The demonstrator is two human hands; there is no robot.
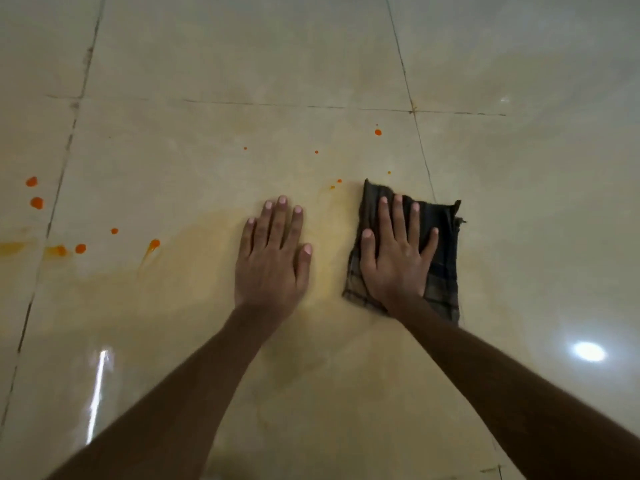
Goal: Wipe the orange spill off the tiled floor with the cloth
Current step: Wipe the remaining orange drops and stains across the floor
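A dark checked cloth (443, 237) lies folded flat on the beige tiled floor (242, 64), right of centre. My right hand (398, 258) presses on it with straight, spread fingers. My left hand (273, 258) rests flat on the bare tile to the left of the cloth. A pale orange smear (180, 251) spreads over the tile around and left of my left hand. Bright orange drops (36, 202) sit at the far left. Further orange drops (378, 132) dot the tile beyond the cloth.
Dark grout lines cross the floor: one (277, 105) runs left to right beyond the hands, another (52, 220) runs front to back at the left. A light glare (588, 351) reflects on the glossy tile at the right.
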